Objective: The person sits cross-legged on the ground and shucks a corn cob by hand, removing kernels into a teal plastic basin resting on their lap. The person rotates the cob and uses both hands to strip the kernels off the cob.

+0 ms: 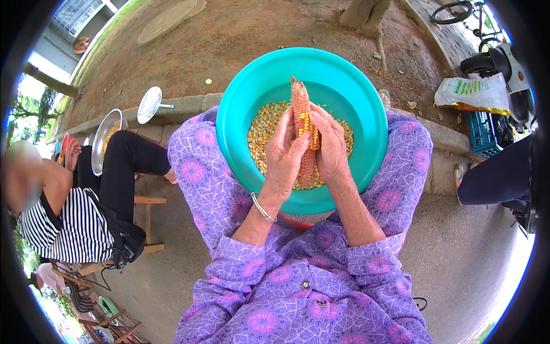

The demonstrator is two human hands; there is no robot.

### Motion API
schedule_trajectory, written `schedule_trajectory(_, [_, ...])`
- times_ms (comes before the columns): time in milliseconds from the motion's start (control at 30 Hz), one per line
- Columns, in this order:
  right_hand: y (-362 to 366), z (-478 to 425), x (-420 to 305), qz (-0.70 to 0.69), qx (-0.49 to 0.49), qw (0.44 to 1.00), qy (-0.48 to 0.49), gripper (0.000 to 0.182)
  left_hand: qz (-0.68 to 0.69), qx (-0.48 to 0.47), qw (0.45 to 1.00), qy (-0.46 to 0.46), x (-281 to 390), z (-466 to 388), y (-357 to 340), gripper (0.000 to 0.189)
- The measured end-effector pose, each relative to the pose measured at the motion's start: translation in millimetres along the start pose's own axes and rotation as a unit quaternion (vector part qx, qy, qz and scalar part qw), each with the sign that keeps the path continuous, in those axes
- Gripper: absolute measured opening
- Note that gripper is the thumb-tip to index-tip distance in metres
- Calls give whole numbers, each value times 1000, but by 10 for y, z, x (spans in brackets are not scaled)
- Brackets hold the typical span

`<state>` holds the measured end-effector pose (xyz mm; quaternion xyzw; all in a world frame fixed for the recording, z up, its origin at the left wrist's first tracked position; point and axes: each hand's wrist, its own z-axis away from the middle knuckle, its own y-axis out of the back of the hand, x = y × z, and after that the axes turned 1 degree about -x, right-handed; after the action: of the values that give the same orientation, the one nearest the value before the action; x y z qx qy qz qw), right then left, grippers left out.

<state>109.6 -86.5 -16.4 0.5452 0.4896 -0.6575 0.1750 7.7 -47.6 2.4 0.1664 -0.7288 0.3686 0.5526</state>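
Between my two hands a dried corn cob (306, 167) stands over a turquoise plastic basin (240, 90). Much of the cob is bare and reddish, with a patch of yellow kernels around its middle. My left hand (285, 150) grips the cob from the left, thumb across the kernels. From the other side my right hand (331, 142) wraps it, its thumb and fingers against the yellow patch. Loose corn kernels (264, 142) cover part of the basin's floor beneath. The basin rests between my knees, above something red (296, 222) that is mostly hidden.
At the left a person in a striped top (81, 228) sits beside a metal bowl (112, 133) of kernels. A white hand fan (149, 105) stands by the stone curb (193, 105). To the right are a plastic sack (472, 92), a blue crate (483, 133), another person's leg (494, 176) and a scooter (511, 73).
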Motion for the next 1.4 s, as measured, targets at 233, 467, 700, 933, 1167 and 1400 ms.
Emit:
schedule_trajectory(233, [-82, 34, -45, 33, -3, 999, -19, 51, 25, 49, 999, -1, -61, -23, 38, 49])
schedule_trajectory(467, [-71, 40, -72, 38, 13, 999, -20, 52, -19, 19, 999, -21, -68, -25, 15, 54])
schedule_trajectory(700, [-52, 31, -105, 69, 11, 998, -11, 52, 32, 16, 999, 1, -91, -47, -7, 60])
schedule_trajectory(933, [-64, 36, -54, 25, 33, 999, -32, 48, -11, 14, 1000, -16, -177, -46, 22, 60])
schedule_trajectory(1167, [-39, 22, 24, 5, 48, 999, -18, 41, -63, 17, 997, -28, -217, -42, 16, 58])
schedule_trajectory(1400, [-37, 14, 4, 19, 33, 999, -16, 43, 2, 54, 998, 16, -119, -33, 30, 50])
